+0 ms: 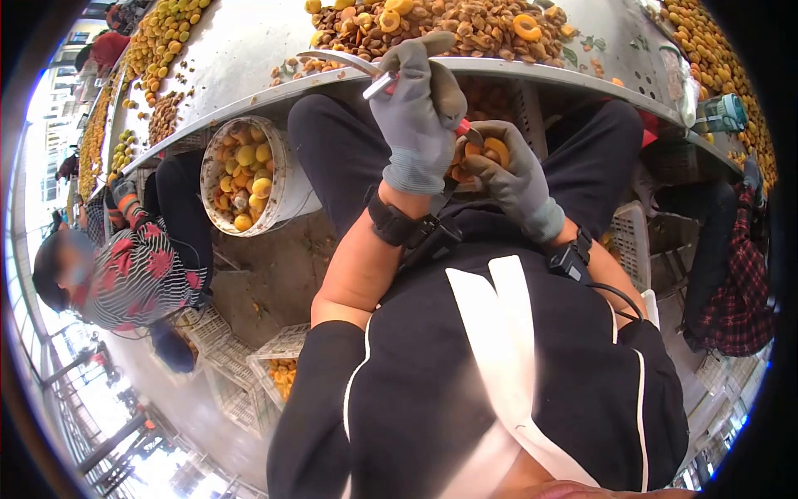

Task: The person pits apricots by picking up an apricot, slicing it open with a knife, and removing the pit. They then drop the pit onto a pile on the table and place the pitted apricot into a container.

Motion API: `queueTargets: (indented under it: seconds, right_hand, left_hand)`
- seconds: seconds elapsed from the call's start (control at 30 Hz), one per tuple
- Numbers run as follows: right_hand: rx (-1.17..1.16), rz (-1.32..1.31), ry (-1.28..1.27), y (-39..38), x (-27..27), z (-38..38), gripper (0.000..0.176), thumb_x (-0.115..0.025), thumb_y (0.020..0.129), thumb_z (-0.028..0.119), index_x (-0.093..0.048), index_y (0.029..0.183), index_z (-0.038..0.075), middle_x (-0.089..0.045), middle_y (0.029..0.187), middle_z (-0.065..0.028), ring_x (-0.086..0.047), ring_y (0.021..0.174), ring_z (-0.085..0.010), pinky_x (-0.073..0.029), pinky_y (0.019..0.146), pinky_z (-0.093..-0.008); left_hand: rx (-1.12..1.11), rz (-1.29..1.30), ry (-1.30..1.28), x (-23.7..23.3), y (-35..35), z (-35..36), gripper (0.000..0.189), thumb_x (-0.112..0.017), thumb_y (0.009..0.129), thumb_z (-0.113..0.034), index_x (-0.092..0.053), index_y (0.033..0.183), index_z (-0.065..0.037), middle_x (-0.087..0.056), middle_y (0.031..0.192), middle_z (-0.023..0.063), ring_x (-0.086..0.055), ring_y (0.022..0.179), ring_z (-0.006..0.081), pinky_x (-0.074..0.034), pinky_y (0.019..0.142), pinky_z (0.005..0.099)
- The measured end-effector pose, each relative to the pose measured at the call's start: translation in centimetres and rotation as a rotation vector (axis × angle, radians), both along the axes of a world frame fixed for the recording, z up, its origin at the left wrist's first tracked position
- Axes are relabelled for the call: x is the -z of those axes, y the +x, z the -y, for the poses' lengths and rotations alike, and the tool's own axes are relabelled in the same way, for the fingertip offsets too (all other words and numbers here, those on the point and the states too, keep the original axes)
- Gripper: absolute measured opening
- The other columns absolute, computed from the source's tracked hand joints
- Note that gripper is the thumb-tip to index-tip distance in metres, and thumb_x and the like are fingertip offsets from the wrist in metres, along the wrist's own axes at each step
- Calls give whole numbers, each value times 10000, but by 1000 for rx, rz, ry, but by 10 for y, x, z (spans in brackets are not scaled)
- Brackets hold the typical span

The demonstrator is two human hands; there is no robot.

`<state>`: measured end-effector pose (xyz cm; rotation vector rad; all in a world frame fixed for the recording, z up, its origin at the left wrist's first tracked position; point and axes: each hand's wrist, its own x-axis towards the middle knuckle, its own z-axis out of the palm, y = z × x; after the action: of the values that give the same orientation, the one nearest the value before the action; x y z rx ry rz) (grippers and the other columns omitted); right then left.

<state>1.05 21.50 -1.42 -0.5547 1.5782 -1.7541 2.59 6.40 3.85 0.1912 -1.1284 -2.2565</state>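
Observation:
My left hand (420,108), in a grey glove, is closed around a red-handled knife (463,128). Its short blade points at the fruit in my other hand. From the far side of the left fist a curved metal blade (341,58) and a short silver tube stick out; I cannot make out how they join the handle. My right hand (517,179), also gloved, is closed on a cut apricot (497,152) with its orange flesh showing. Both hands are close together above my lap, just below the table edge. More apricot pieces lie under them, partly hidden.
A metal table (249,54) bears a heap of apricot pits (465,33) and piles of whole apricots (166,41). A white bucket (291,187) of apricots stands at my left. Crates (632,245) are on the floor. Co-workers sit on both sides. A teal-lidded jar (731,112) stands right.

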Motion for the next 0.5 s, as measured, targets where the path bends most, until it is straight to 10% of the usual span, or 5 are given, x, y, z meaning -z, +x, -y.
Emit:
queueTargets:
  seconds: [0.5]
  right_hand:
    - [-90,-77,-98,-15,-13,-2,379,-667,922,179,-482,1228,52,-606,1035,-80,-645,893,-150,-580,726,-282]
  left_hand:
    - [75,186,90,4,-3,-6,361,-514,1006,-342,-606,1115,-11,-378,513,-30,-283,421,67,-261,431,232]
